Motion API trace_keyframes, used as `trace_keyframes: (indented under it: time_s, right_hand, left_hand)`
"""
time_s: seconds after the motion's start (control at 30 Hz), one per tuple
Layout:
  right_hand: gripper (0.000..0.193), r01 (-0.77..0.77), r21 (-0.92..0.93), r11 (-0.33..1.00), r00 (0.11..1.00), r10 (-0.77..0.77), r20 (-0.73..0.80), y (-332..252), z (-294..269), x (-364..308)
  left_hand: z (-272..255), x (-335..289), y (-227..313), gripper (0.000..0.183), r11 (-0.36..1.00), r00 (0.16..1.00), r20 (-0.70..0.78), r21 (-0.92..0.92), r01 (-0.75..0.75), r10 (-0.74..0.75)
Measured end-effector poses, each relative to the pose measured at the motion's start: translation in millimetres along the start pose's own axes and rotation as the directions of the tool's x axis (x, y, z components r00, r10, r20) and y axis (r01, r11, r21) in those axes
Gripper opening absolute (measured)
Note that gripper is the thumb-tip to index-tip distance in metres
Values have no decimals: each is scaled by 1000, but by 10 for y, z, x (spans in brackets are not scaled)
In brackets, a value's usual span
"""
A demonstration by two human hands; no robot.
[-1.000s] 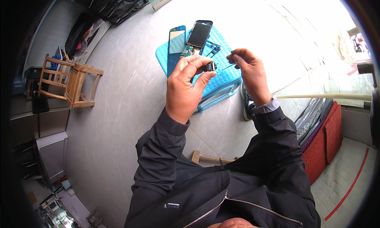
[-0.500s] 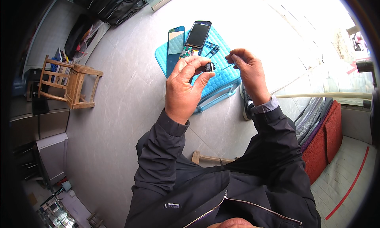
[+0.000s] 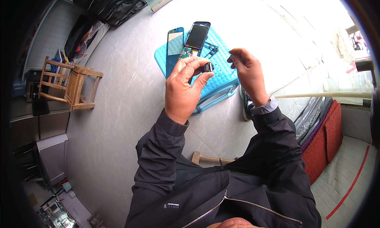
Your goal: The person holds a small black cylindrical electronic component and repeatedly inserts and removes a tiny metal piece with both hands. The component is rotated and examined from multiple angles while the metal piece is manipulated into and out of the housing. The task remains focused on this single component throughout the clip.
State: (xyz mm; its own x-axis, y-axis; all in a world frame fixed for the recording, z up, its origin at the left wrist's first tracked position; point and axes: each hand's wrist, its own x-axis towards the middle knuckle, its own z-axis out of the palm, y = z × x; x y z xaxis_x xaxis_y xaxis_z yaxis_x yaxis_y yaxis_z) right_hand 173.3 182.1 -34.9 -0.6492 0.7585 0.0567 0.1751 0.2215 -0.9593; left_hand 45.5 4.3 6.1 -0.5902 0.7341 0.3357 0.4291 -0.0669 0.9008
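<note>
Between thumb and forefinger, my left hand [image 3: 184, 89] pinches a small black block-shaped phone part [image 3: 208, 67] with a metallic face, held up over a light-blue plastic stool [image 3: 221, 66]. My right hand [image 3: 250, 71] is off to the right of it, thumb and fingertips drawn together; anything between them is too small to make out. On the stool's far side lies an opened phone [image 3: 198, 35], its screen up and green circuit board [image 3: 184, 53] bare. A dark glass panel [image 3: 175, 44] leans beside it on the left. A black plastic frame piece [image 3: 211, 51] rests to its right.
A wooden chair [image 3: 75, 85] stands at the left on grey tiled floor [image 3: 114, 109]. Red rolled matting [image 3: 326, 137] and wrapped sheets are at my right. My shoe [image 3: 246, 105] is beside the stool. Black bags [image 3: 111, 6] are at the far left.
My right hand has shifted slightly, and the thin bluish sliver near its fingertips no longer shows. My left hand keeps its pinch on the black part, nearly still.
</note>
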Motion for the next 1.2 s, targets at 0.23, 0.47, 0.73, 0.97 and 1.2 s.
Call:
trace_keyframes:
  time_s: [0.23,0.47,0.73,0.97,1.2]
  right_hand:
    - [7,347,-582,735,937,-304,174,144,44,-43]
    - [8,362,-696,621,932,-254,258,316,142,-50]
    - [3,395,-724,565,919,-254,303,366,187,-35]
    - [8,443,-741,505,896,-278,347,372,205,-17]
    - [9,464,-737,490,885,-285,368,373,211,-4]
  left_hand:
    - [8,-2,-21,31,999,1000,2,-33,4,-4]
    - [-22,-1,-48,32,1000,1000,3,13,-25,25]
    - [-51,-3,-39,34,992,996,-18,85,-90,92]
    - [-48,-9,-32,34,992,997,-26,106,-75,78]
    - [-36,-10,-37,33,989,996,-22,118,-87,90]
